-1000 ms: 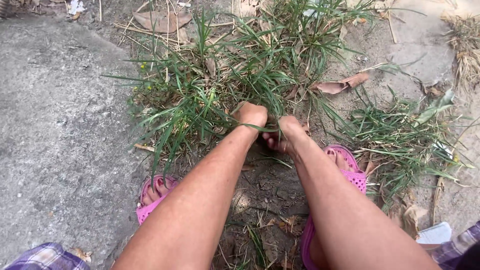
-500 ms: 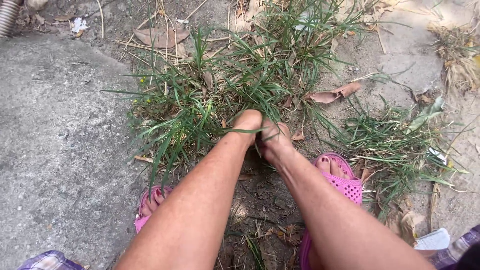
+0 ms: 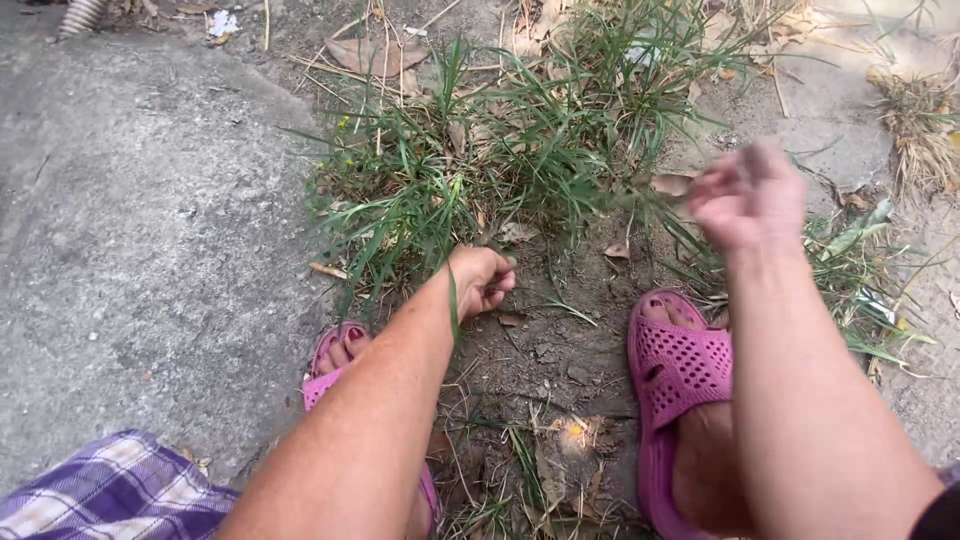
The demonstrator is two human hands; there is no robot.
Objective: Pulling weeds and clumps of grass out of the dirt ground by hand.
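A clump of green grass (image 3: 480, 160) grows out of bare soil in front of me. My left hand (image 3: 482, 280) rests low at the near edge of the clump, fingers curled in over the dirt, with one grass blade crossing its wrist and nothing clearly in its grip. My right hand (image 3: 748, 198) is raised to the right of the clump and blurred by motion, with its fingers loosely bunched. Whether it holds anything cannot be made out. Below and beyond it lies a heap of loose pulled grass (image 3: 860, 270).
A rough concrete slab (image 3: 140, 230) fills the left side. My feet in pink perforated sandals (image 3: 680, 370) stand on the soil either side of a dirt patch (image 3: 545, 360). Dry leaves (image 3: 375, 55) and straw lie behind the clump; checked cloth (image 3: 100, 495) shows bottom left.
Both hands were together at the base of the clump. My right hand has since swung up and away to the right, and my left hand has drawn back slightly toward me.
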